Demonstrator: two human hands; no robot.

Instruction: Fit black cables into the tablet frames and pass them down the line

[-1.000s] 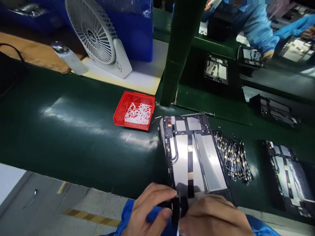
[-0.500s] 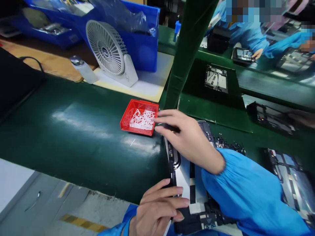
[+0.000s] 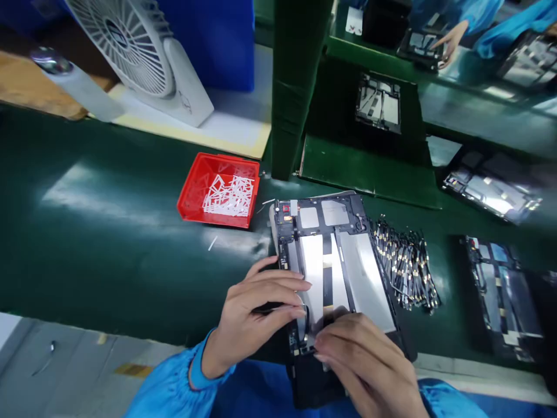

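Left hand splayed over the left side of the opened tablet, thumb near index; right hand fingers bunched at its near end. Can't tell if either pinches anything. Tablet sits at the table's near edge, seemingly overhanging. Probably light, stiff, slick on metal, fragile inside: grip outer sides, don't press the middle. Long axis near-to-far, far end canted left, small pale panels farthest.
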